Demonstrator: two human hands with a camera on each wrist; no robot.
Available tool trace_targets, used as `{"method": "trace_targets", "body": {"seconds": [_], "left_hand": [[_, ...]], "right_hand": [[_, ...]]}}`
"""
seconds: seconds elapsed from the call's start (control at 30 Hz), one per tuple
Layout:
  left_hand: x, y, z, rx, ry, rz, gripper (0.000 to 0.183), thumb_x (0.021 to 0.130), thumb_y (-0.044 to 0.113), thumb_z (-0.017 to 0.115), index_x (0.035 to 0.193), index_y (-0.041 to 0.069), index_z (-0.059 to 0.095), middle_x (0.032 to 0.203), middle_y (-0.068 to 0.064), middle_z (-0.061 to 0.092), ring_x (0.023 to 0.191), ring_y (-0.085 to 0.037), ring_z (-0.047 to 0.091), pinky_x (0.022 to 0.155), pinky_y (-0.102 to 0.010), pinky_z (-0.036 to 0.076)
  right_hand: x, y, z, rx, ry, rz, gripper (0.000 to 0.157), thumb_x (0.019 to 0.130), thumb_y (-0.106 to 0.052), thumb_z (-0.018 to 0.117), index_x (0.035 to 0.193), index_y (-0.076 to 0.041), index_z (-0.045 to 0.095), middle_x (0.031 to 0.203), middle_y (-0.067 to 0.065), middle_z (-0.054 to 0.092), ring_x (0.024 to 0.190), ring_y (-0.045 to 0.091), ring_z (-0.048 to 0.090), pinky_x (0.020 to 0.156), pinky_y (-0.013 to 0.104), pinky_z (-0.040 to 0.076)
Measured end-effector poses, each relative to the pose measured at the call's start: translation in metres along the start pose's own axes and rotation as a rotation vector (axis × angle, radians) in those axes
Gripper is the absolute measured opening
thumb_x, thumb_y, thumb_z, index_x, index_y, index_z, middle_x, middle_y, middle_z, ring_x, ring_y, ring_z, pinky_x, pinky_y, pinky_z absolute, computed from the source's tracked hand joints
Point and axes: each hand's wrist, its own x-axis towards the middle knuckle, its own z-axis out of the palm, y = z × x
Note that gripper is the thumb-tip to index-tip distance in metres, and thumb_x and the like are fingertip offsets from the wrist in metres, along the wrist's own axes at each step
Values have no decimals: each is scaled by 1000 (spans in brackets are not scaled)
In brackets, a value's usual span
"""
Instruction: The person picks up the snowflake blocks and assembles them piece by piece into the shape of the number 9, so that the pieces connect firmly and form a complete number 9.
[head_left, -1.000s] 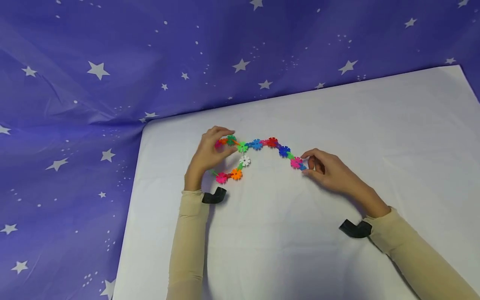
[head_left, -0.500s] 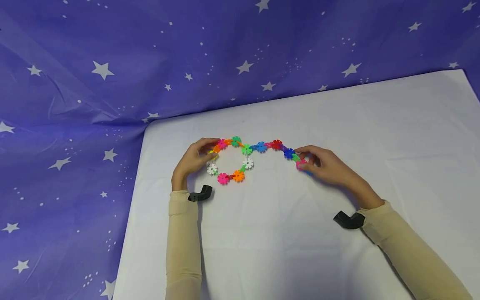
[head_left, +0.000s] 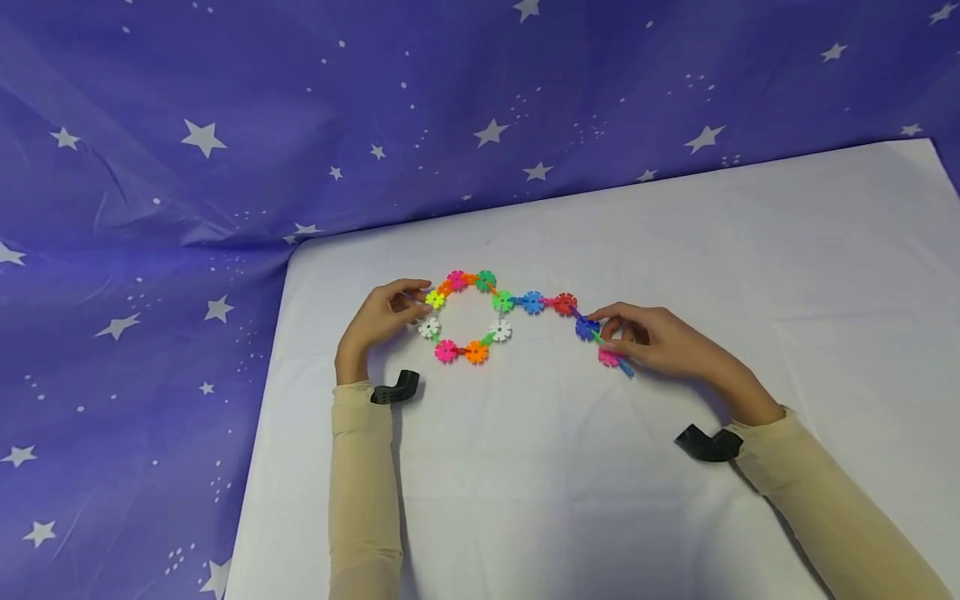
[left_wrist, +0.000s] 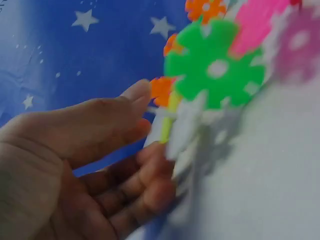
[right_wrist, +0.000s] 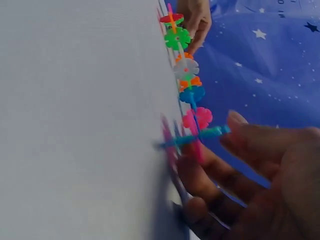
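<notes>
A chain of colourful interlocking snowflake discs [head_left: 533, 302] lies on the white cloth. Its left part forms a ring, including a white disc [head_left: 501, 331] and an orange disc [head_left: 476, 352]; a tail runs to the right. At the ring's left side, my left hand [head_left: 381, 321] pinches the edge by a yellow disc [head_left: 435, 299]. In the left wrist view, a green disc [left_wrist: 217, 67] is close in front of its thumb and fingers. My right hand [head_left: 660, 340] pinches the tail near a dark blue disc [head_left: 587, 327], above a pink disc [head_left: 609, 357] with a blue disc edge-on beyond.
The white-covered table [head_left: 525, 483] stretches toward the right. Behind it and along its left hangs a purple-blue star-print cloth [head_left: 405, 117]. Black curved pieces [head_left: 396, 388] stick out at both sleeve cuffs.
My left hand has drawn back left from over the ring to its left edge, uncovering it. My right hand has shifted its hold up the tail, whose end now bends downward.
</notes>
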Motion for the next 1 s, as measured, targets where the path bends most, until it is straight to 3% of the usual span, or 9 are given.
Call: {"method": "trace_targets", "body": {"seconds": [0.13, 0.23, 0.33, 0.47, 0.6, 0.77, 0.87, 1.0], "left_hand": [[11, 5, 12, -98, -10, 85, 42, 94, 18, 67, 133, 4, 59, 126, -17, 61, 109, -27, 62, 94, -32, 50], [14, 10, 16, -58, 25, 115, 40, 94, 20, 67, 131, 6, 60, 129, -14, 61, 113, -28, 60, 100, -40, 47], [9, 15, 12, 38, 49, 73, 41, 93, 25, 68, 130, 8, 62, 125, -11, 62, 110, -27, 60, 99, -43, 46], [0, 19, 4, 80, -54, 4, 48, 87, 28, 75, 130, 9, 62, 118, -11, 64, 102, -26, 60, 95, -42, 47], [-2, 28, 7, 5, -153, 12, 55, 83, 19, 80, 132, 5, 59, 121, -15, 63, 104, -30, 60, 95, -43, 47], [9, 28, 24, -30, -92, 62, 55, 83, 22, 80, 133, 9, 60, 127, -10, 63, 108, -27, 59, 98, -42, 47], [12, 24, 26, -4, -36, 70, 57, 81, 26, 81, 132, 12, 61, 121, -9, 62, 100, -24, 58, 92, -37, 48], [9, 26, 22, 3, -45, 36, 60, 79, 21, 84, 132, 10, 60, 106, -12, 61, 84, -23, 56, 78, -31, 46]], "right_hand": [[-8, 3, -8, 27, -81, 6, 32, 93, -13, 67, 125, -13, 63, 91, -4, 65, 75, 11, 57, 67, 23, 47], [-10, 7, -12, 44, -42, 3, 32, 93, -10, 66, 124, -12, 62, 88, -1, 61, 73, 11, 55, 65, 22, 46], [-8, 10, -10, 32, 20, -31, 42, 92, -9, 68, 132, -9, 57, 102, 5, 62, 74, 11, 54, 66, 21, 46], [-4, 9, -5, 45, -9, -75, 55, 91, -5, 68, 143, -8, 48, 128, 11, 57, 83, 10, 58, 73, 20, 48], [-2, 5, -3, 66, -42, -59, 50, 92, -7, 67, 140, -6, 52, 121, 9, 62, 84, 11, 60, 72, 21, 48], [-4, 6, -7, 63, -16, 2, 35, 94, -13, 66, 128, -9, 60, 110, 3, 66, 86, 11, 58, 74, 21, 47], [-4, 9, -6, 51, 32, -33, 41, 92, -8, 67, 132, -8, 57, 121, 7, 61, 84, 9, 57, 73, 20, 47], [-3, 8, -4, 70, 12, -80, 51, 91, -4, 67, 139, -6, 51, 134, 10, 55, 85, 10, 59, 73, 21, 49]]}}
